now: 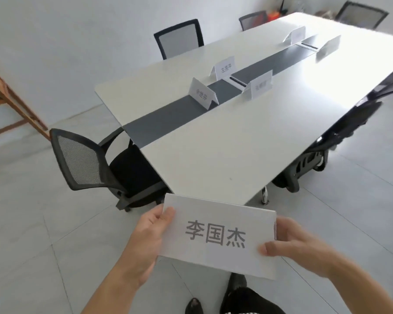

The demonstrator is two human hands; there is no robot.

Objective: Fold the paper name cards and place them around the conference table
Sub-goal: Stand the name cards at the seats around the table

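Observation:
I hold a white paper name card (218, 234) with three large grey characters in front of me, off the near corner of the conference table (213, 150). My left hand (145, 241) pinches its left edge, thumb on top. My right hand (297, 248) pinches its right edge, thumb on the lower right part. Several folded name cards stand as tents along the table's grey centre strip: one nearest (202, 93), one behind it (224, 68), one to the right (259, 85), and two far ones (296, 35) (330, 45).
A black mesh office chair (84, 164) sits at the table's near left end. A second black chair (340, 141) is tucked in on the right side. More chairs (179, 38) stand along the far side. A wooden frame (14, 105) stands at the left. My shoes (213, 300) are on the tiled floor.

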